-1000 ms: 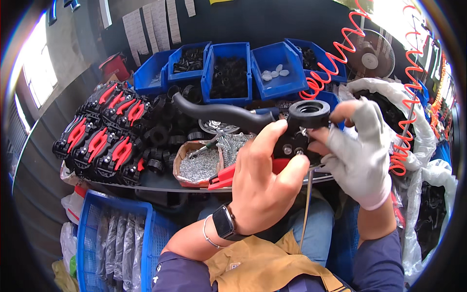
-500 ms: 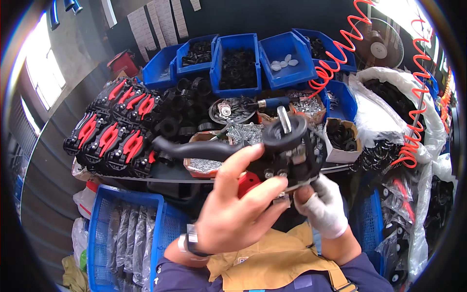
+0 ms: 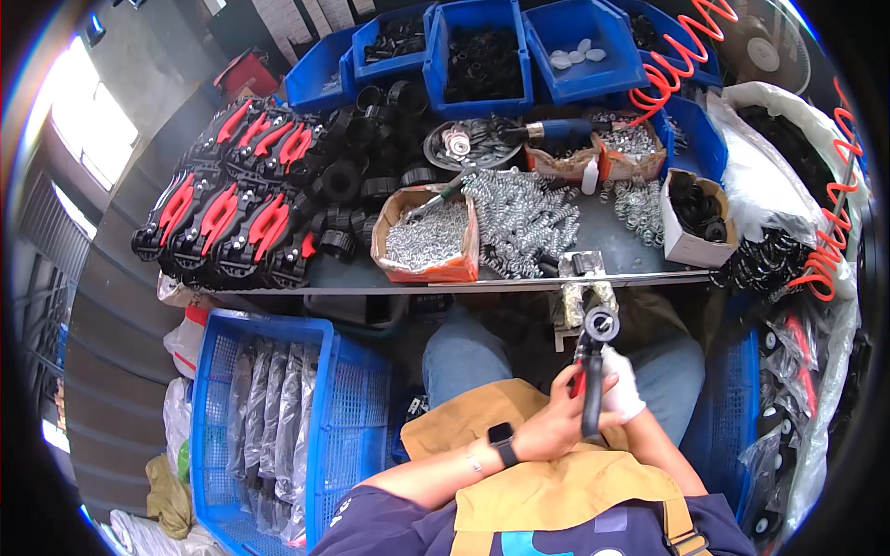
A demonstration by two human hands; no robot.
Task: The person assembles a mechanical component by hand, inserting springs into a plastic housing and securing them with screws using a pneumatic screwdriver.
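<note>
I hold a black tool assembly (image 3: 594, 356) over my lap, just below the bench edge. It has a round ring at its far end, a long curved black handle pointing toward me and a red part on its side. My bare left hand (image 3: 560, 412) is closed round it from the left. On its right side my right hand (image 3: 623, 387), in a white glove, is closed against it; its fingers are partly hidden. The ring end is next to a metal fixture (image 3: 582, 267) at the bench edge, but I cannot tell whether they touch.
Behind the fixture lie a pile of loose springs (image 3: 524, 222) and a box of small metal parts (image 3: 426, 232). Black-and-red assemblies (image 3: 218, 215) are stacked left. Blue bins (image 3: 579, 69) line the back. A blue crate (image 3: 357, 417) stands left of my legs; a red coiled hose (image 3: 820, 250) hangs right.
Both hands have drawn the tool assembly down and toward me, from over the bench to above my lap. Its handle has swung from pointing left to pointing at me. The view has shifted too.
</note>
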